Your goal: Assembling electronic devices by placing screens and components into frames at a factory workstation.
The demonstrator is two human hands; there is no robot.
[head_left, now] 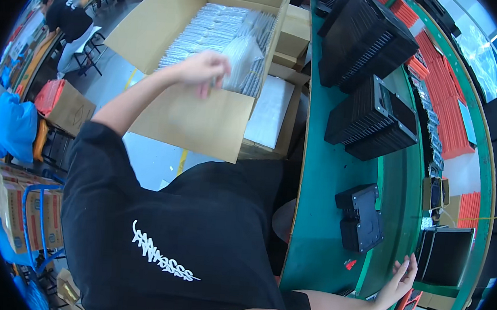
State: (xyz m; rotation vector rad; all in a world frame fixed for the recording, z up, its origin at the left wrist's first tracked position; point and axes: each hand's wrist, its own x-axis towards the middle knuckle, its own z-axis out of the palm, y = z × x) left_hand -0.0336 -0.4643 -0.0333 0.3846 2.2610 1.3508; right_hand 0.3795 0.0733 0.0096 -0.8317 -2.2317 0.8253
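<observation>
At the upper middle, my left hand [203,71] is over the near side of an open cardboard box [185,119]. Motion smears its fingers, so whether they hold anything cannot be made out. Rows of clear plastic-wrapped pieces [208,34] fill the box. One loose clear plastic bag [244,57] lies on top, close to my fingers. My right hand [399,282] is open at the lower right, fingers apart, by the green bench [321,229]. Nearest to it on the bench are a black boxy device [360,217] and small red pieces [350,264].
Stacks of black ribbed cases [372,120] stand along the bench. Red trays [452,120] are piled on the green-framed rack behind. Another carton with a white sheet [270,113] sits beside the open box. A person [67,24] sits at the far left, beyond cartons and a blue trolley [42,221].
</observation>
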